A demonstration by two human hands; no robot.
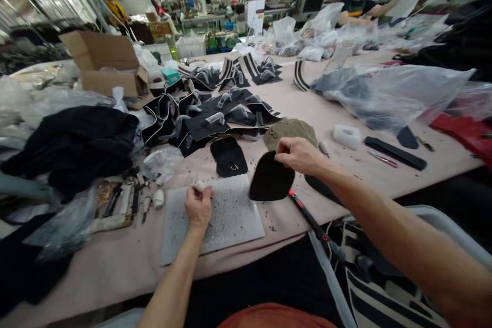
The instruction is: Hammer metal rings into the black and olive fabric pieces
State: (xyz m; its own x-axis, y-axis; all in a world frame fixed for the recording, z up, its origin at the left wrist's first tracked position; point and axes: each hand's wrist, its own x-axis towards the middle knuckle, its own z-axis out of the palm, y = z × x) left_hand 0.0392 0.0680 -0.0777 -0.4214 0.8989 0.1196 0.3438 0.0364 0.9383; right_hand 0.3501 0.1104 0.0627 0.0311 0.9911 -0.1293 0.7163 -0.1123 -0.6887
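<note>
black rounded piece (272,179), one: hanging from your right hand (295,158), above the pinkish tablecloth (126,261), between the white board (172,246) and the red-tipped tool (308,215). your right thumb and fingers pinch its upper edge. your left hand (199,205), one: over the board, fingers curled and closed round a small white object (199,185), its kind unclear.

clearances: the piece's lower edge hangs free; a narrow strip of speckled cloth separates your board from the tool. wider open cloth lies beyond your right forearm. the table's front edge runs just below the board.

materials: piece, flat, matte, dark, curved in outline. board, pale, flat, four-cornered, strewn with dark crumbs. tablecloth, creased near the front edge.

surroundings: second black piece (229,158), with a gold-coloured fitting, lying just past your board; olive cloth item (294,129), directly behind your right hand; heap of black panels (219,113), pale-edged, blocking the far middle; white roll (346,136) and dark strip (395,152), to the right; crumpled clear bag (161,163) and hand tools (125,197), crowding your left; cardboard box (109,82), open, farther back.
</note>
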